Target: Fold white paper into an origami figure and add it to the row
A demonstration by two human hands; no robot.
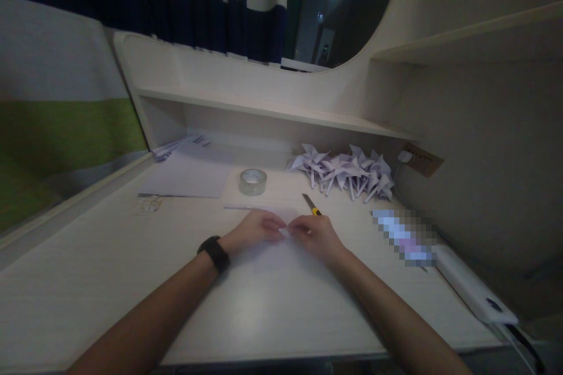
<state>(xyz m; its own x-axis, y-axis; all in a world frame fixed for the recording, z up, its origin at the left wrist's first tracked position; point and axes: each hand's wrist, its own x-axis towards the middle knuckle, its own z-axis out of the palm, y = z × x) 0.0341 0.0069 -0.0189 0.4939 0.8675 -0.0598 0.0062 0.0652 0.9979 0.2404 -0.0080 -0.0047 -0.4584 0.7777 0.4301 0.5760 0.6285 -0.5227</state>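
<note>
1. Together, two bare hands, the left hand [264, 226] and the right hand [317, 235], meet over a desk [211, 310], fingertips closed on one piece of white paper [267, 259].
2. The paper sits mid-desk, beneath and between the hands; its visible part slants from near left to far right, but its pale outline blurs into the desktop, and its true long axis cannot be told.
3. One thin white stick [237, 207] lies nearly crosswise beyond the left hand; one yellow cutter [311, 205], beyond the right, aims its blade away and slightly left.
4. Farther back stand one roll of tape [253, 183], one stack of sheets [187, 170] at left and a heap of paper pinwheels [345, 171] at right, overlapping too closely to count.
5. Desktop stretches from the hands to the front edge, with broad room leftward; one white power strip [470, 281] borders the right edge.
</note>
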